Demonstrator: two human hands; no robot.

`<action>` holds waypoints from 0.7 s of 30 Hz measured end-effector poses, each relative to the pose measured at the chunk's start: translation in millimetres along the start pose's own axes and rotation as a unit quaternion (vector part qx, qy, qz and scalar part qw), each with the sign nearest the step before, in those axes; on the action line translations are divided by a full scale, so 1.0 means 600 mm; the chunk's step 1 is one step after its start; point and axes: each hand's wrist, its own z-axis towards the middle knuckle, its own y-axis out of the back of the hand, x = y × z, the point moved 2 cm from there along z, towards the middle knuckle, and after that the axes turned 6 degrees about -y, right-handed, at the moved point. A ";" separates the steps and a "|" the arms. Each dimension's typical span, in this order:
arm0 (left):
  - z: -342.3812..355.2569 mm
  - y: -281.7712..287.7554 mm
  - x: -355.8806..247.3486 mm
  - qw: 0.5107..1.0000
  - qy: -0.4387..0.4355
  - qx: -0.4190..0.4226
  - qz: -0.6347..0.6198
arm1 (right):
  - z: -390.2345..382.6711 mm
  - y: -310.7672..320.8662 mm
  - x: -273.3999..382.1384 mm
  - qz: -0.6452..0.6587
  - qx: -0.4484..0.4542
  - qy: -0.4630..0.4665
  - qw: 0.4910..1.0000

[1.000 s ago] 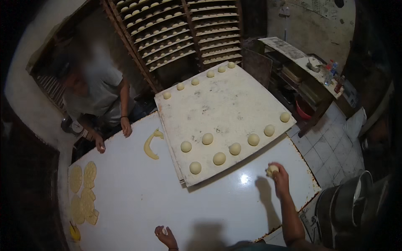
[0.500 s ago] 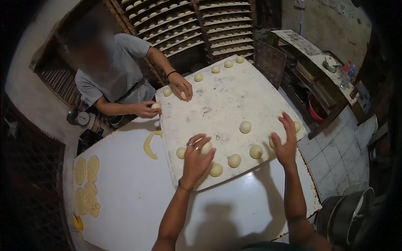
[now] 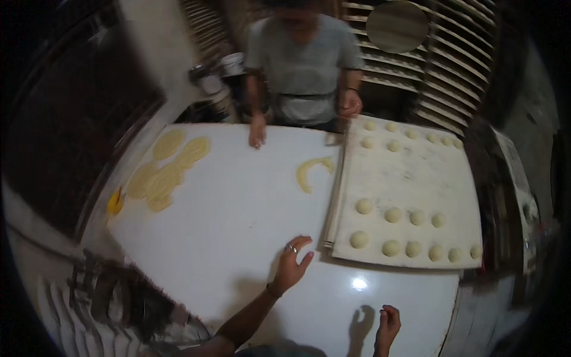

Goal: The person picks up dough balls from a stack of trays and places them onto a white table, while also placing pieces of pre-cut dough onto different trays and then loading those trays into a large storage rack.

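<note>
Over the white tabletop [image 3: 226, 196], my left hand [image 3: 291, 265] is off the board, its thumb and fingers apart with nothing between them. Nearer the front edge, my right hand [image 3: 388, 327] is loosely bent and appears to hold nothing; blur softens its fingertips. Pale round dough balls sit in rows on a floured board [image 3: 416, 184]. One dough ball [image 3: 358, 240] rests at the board's near left corner, closest to my left hand; another dough ball [image 3: 391, 248] is beside it. More balls line the far edge. A curved strip of yellow dough [image 3: 303, 175] lies left of the board.
Flat yellow dough pieces [image 3: 169, 144] lie at the table's far left, near a yellow object [image 3: 115, 202]. Across the table stands a person in a grey shirt [image 3: 306, 65], one hand at the board's far corner. Behind are racks of trays [image 3: 458, 65].
My view has swung left. Both my hands have left the dough balls and drawn back over the table. More balls now stand in rows on the board. The other person's hands have moved apart.
</note>
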 end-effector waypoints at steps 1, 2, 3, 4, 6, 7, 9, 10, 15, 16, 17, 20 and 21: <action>-0.046 0.048 0.016 0.998 0.027 0.028 0.053 | -0.002 -0.049 0.021 -0.002 0.057 0.008 0.998; -0.099 0.105 0.049 0.995 0.080 0.023 0.057 | -0.002 -0.102 0.035 -0.017 0.121 0.021 0.992; -0.158 0.167 0.092 0.989 0.134 0.019 0.057 | -0.004 -0.157 0.057 -0.066 0.184 0.071 0.978; -0.214 0.230 0.144 0.976 0.208 -0.055 -0.031 | -0.009 -0.213 0.084 -0.112 0.237 0.122 0.957; -0.235 0.381 0.197 0.948 0.285 -0.139 -0.001 | -0.011 -0.314 0.124 -0.170 0.305 0.189 0.918; -0.293 0.475 0.300 0.960 0.188 -0.208 0.012 | -0.025 -0.371 0.132 -0.178 0.341 0.174 0.906; -0.252 0.609 0.374 0.915 0.208 -0.342 -0.049 | -0.037 -0.445 0.124 -0.173 0.341 0.159 0.910; -0.192 0.644 0.362 0.874 0.310 -0.363 -0.088 | -0.040 -0.470 0.122 -0.189 0.326 0.144 0.915; -0.064 0.769 0.561 0.808 0.363 -0.387 -0.255 | -0.103 -0.593 0.066 -0.206 0.328 -0.009 0.922; -0.035 0.777 0.603 0.803 0.380 -0.390 -0.243 | -0.119 -0.620 0.077 -0.213 0.341 -0.024 0.915; -0.014 0.807 0.655 0.840 0.277 -0.438 -0.164 | -0.133 -0.650 0.086 -0.200 0.360 -0.006 0.911; 0.070 0.848 0.737 0.773 0.428 -0.450 0.130 | -0.142 -0.695 0.117 -0.248 0.362 0.076 0.895; 0.098 0.844 0.738 0.765 0.453 -0.440 0.126 | -0.138 -0.698 0.124 -0.264 0.339 0.088 0.899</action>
